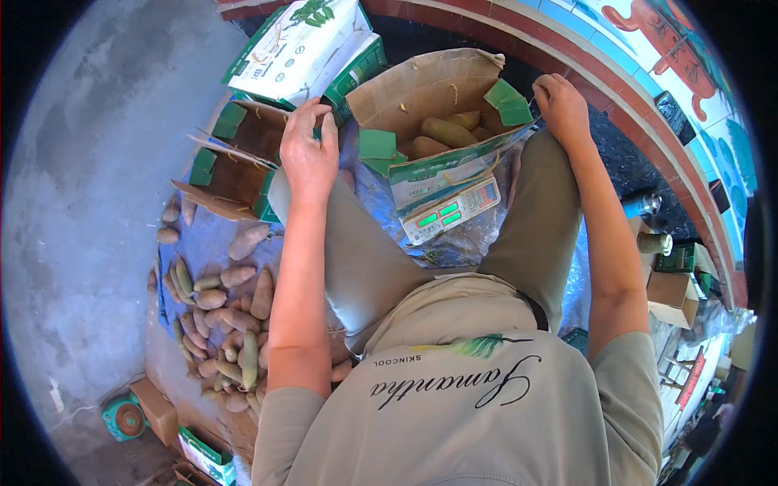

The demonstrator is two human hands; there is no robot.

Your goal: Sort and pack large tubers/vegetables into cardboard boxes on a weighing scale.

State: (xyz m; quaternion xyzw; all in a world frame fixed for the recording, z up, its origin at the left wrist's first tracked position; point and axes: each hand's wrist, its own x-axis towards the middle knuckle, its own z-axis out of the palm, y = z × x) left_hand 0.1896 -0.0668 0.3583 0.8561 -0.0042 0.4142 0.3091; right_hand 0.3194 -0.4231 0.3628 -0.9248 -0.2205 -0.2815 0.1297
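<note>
An open green-and-white cardboard box point(442, 174) stands between my knees on a digital scale point(454, 212) with lit green displays. Inside it lie several long, brown to greenish tubers point(450, 132) that look like sweet potatoes. My left hand point(309, 150) is raised left of this box, fingers bent but apart, with nothing visible in them. It is nearest to the box's left edge and an empty open carton point(231, 174). At the box's right edge, beside a green corner flap point(508, 103), my right hand point(563, 109) has its fingers curled together; what they pinch is too small to tell.
A heap of loose tubers point(223, 324) covers the floor on my left. White-and-green cartons point(296, 49) are stacked beyond my left hand. A brick-red ledge point(600, 93) curves along the far right. More cartons point(673, 296) and a tape roll point(655, 244) are at right.
</note>
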